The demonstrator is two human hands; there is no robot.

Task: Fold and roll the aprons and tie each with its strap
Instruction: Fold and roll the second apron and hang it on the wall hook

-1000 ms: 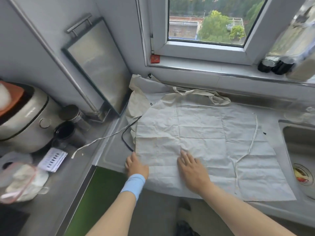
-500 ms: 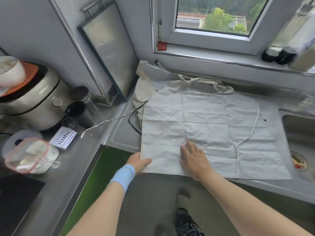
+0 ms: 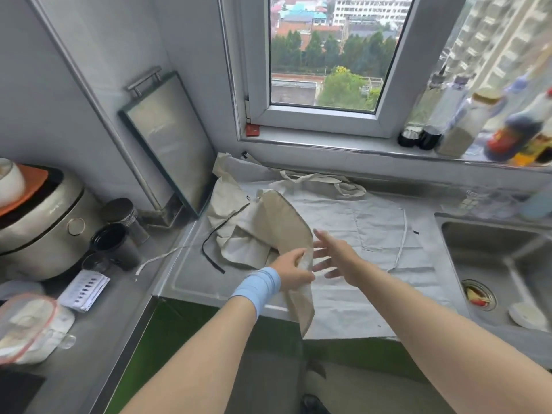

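A pale grey apron [image 3: 367, 234] lies spread on the steel counter [image 3: 185, 282], its white strap [image 3: 401, 237] curving down its right side. My left hand [image 3: 294, 268], with a blue wristband, grips the apron's left edge and holds it lifted, so the beige underside arches over towards the middle. My right hand [image 3: 334, 253] hovers just right of that lifted flap with fingers spread, holding nothing. A second beige apron [image 3: 227, 201] with a black strap [image 3: 213, 255] lies crumpled at the back left, partly under the first.
A sink [image 3: 501, 264] with food scraps in its drain lies to the right. A rice cooker [image 3: 38, 222], dark cups [image 3: 115, 240] and a leaning steel tray [image 3: 170, 147] stand at the left. Bottles [image 3: 466, 121] line the window sill.
My left hand took hold of the apron's lower left edge and lifted it up and rightward, turning the flap over. My right hand rose off the cloth and now hovers open.
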